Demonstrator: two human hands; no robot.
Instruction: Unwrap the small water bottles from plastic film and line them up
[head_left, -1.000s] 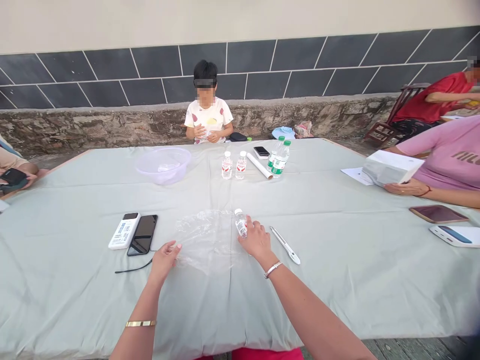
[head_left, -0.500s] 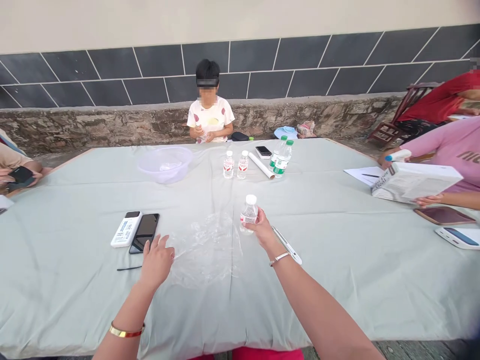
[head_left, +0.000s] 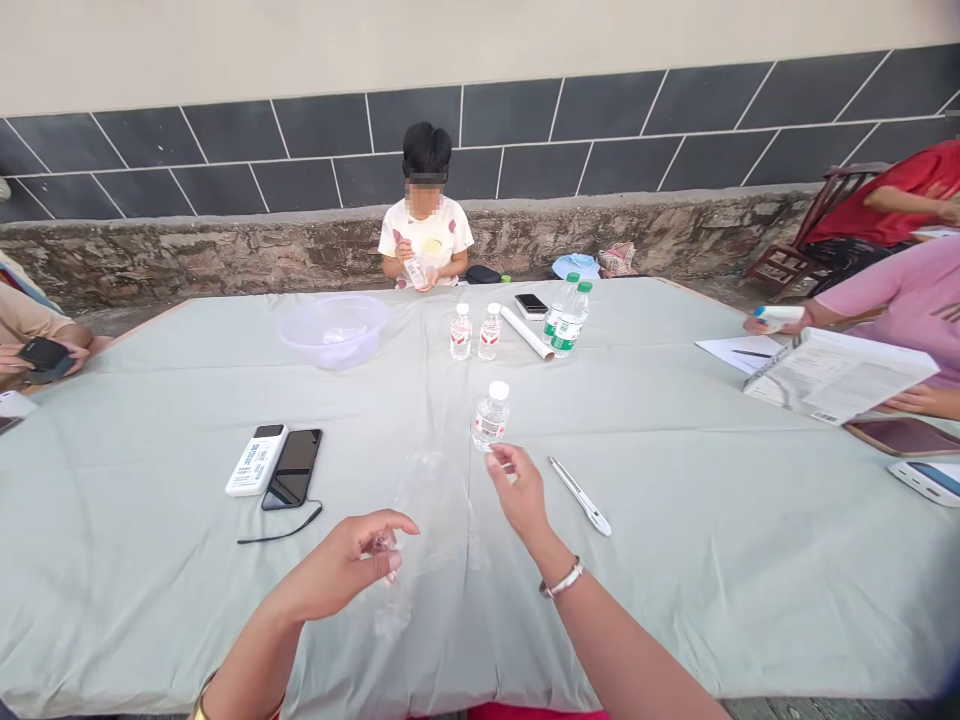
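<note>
My left hand (head_left: 352, 565) is closed around a crumpled part of a clear plastic bag (head_left: 431, 500); the rest of it lies loosely on the cloth. My right hand (head_left: 517, 490) is just in front of a small clear bottle (head_left: 491, 418) with a white cap and a red-and-white label. The bottle stands upright. The right fingers are curved and apart, with nothing visible between them; whether a fingertip still touches the bottle's base I cannot tell. A white utility knife (head_left: 581, 495) lies right of that hand.
A white power bank (head_left: 256, 462) and black phone (head_left: 292, 468) lie left. Further back are a purple basin (head_left: 334, 340), two small bottles (head_left: 460, 332), a white roll (head_left: 527, 333) and green-capped bottles (head_left: 574, 320). A person (head_left: 425, 235) opposite holds a bottle; others sit at both sides.
My right hand has let go of the small bottle and drawn back towards me. My left hand has moved right and gathered up part of the plastic bag.
</note>
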